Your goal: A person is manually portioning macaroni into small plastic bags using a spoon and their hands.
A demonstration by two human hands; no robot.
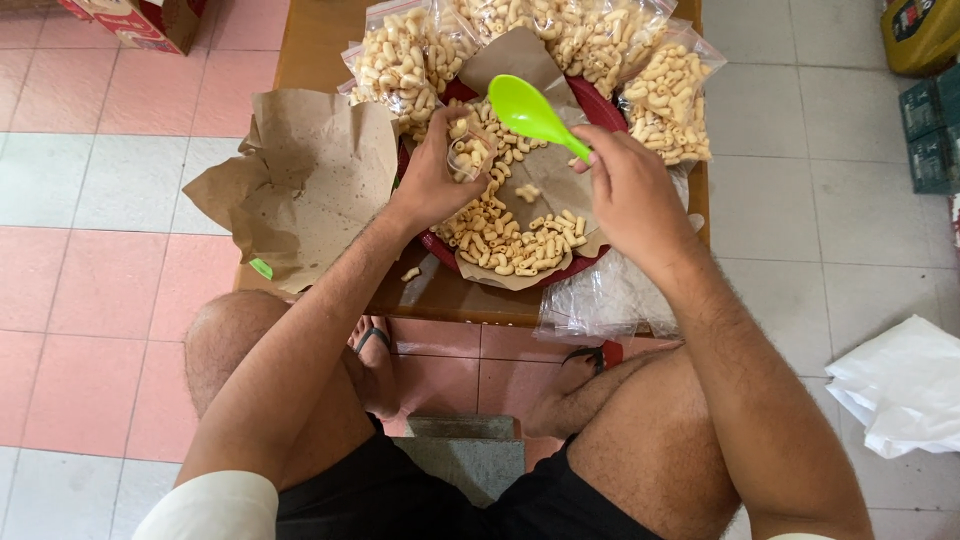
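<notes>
Right hand (pixel 630 190) gripped green scoop (pixel 528 110); left hand (pixel 432 180) pinched small bag (pixel 470 150) open. Table (pixel 320 40) crowded edge to edge. Red tray (pixel 590 100) held loose macaroni (pixel 505 245).

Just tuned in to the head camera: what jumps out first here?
The bright green plastic spoon in the right hand stands out, raised above a red tray heaped with pale curled snack pieces on brown paper. The left hand holds a small clear bag open beside the spoon. Filled clear bags are piled at the table's far edge.
</notes>
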